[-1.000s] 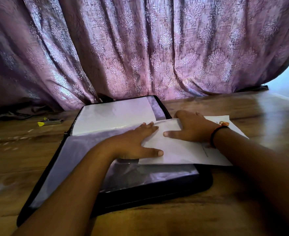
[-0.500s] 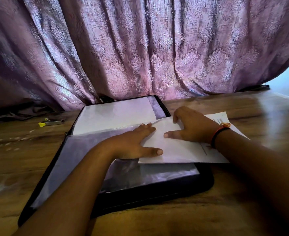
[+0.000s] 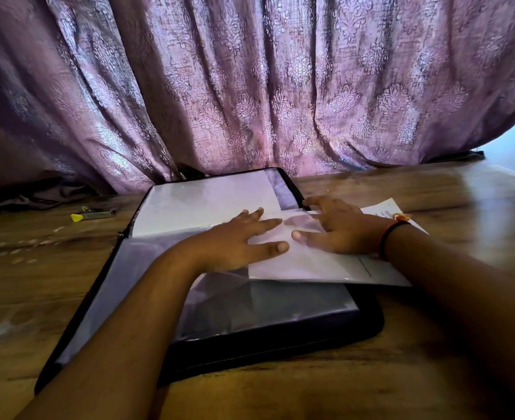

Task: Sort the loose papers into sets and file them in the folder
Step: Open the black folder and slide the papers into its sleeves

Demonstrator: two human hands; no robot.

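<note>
On the wooden table (image 3: 432, 192) a black zip folder (image 3: 280, 338) lies open, clear sleeves up. Both hands are flat, fingers spread, gripping nothing: the left hand (image 3: 238, 241) presses the sleeve and the left edge of a white paper sheet (image 3: 316, 262), the right hand (image 3: 338, 228) presses that sheet from about 3 o'clock. The sheet sticks out past the folder's right edge; might be partly tucked into a sleeve, hard to tell. At 10 o'clock sits a small yellow-tipped tool (image 3: 92, 215).
</note>
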